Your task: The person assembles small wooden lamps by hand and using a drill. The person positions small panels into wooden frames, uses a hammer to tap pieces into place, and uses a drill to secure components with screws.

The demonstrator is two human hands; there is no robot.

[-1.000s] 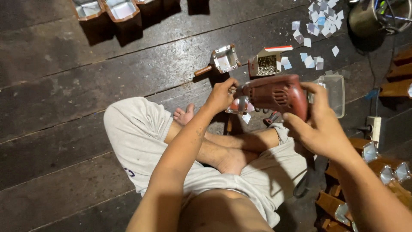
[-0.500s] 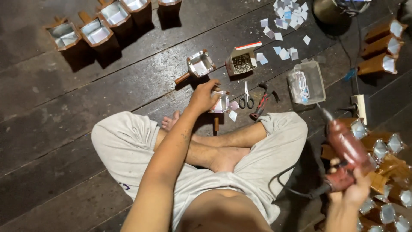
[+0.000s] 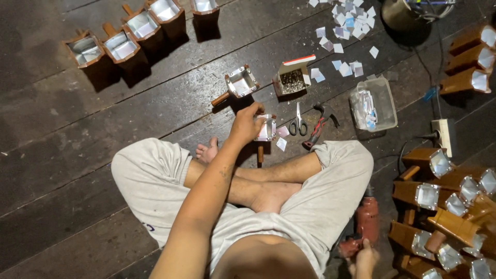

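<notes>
We see a dim scene on a dark plank floor (image 3: 77,170), lit from above and a little behind us. Shadows are hard and fall away from us: the wooden boxes (image 3: 124,44) at top left throw black patches on the floor. Their foil linings and the paper scraps (image 3: 343,31) glare nearly white. Focus is sharp across the middle. The floor lines bow slightly towards the edges, and the corners go darker.

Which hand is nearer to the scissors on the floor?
The left. The left hand holds a small metal-lined box right beside the scissors. The right hand is far back by the person's hip, on the red drill.
</notes>
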